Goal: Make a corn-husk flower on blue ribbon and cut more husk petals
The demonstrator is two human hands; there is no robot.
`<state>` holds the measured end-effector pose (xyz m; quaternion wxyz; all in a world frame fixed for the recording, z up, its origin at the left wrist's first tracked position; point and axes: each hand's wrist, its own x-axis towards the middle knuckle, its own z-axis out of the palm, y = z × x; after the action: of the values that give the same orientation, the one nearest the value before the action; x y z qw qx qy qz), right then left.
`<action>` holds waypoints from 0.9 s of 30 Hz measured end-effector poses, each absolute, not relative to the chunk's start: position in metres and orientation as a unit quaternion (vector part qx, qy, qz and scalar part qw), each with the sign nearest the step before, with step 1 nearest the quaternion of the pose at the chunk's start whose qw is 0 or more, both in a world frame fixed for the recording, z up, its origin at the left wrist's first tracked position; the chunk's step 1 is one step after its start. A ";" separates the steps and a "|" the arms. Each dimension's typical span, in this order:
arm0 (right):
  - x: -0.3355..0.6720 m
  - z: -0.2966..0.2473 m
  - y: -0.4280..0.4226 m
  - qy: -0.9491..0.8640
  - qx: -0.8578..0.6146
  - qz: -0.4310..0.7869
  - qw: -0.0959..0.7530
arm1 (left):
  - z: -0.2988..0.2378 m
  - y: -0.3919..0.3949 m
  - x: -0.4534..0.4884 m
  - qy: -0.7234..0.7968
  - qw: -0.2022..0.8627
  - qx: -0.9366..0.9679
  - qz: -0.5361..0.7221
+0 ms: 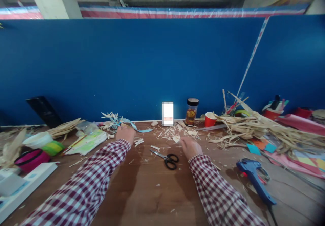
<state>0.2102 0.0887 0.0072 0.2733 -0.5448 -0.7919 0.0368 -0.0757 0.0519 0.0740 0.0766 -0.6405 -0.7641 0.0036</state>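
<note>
My left hand reaches to the back of the table, fingers curled forward and their tips hidden. Just past it lie a spiky pale craft piece with pointed petals and a light-blue ribbon; whether the hand grips either is unclear. My right hand rests low over the table with its fingers drawn together. Beside its fingertips are a pale scrap and a scatter of thin husk shavings. Black-handled scissors lie between my hands, blades pointing to the upper left.
A blue glue gun sits at right, near dried husks and coloured paper. Behind stand a lidded jar and a red cup. A power strip and tape rolls are at left. A blue partition rises behind.
</note>
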 end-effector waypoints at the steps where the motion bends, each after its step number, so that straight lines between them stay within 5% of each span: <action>1: 0.210 0.008 0.088 -0.792 -0.545 0.037 0.273 | 0.075 0.052 -0.076 -0.765 0.071 -0.640 0.006; 27: 0.209 0.010 0.087 -0.793 -0.555 0.037 0.249 | 0.043 0.072 -0.028 -0.657 -0.098 -0.737 -0.128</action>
<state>0.2087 0.0867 0.0096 0.2486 -0.5547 -0.7931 0.0374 -0.0278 0.0722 0.0428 -0.0979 -0.7366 -0.6568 -0.1283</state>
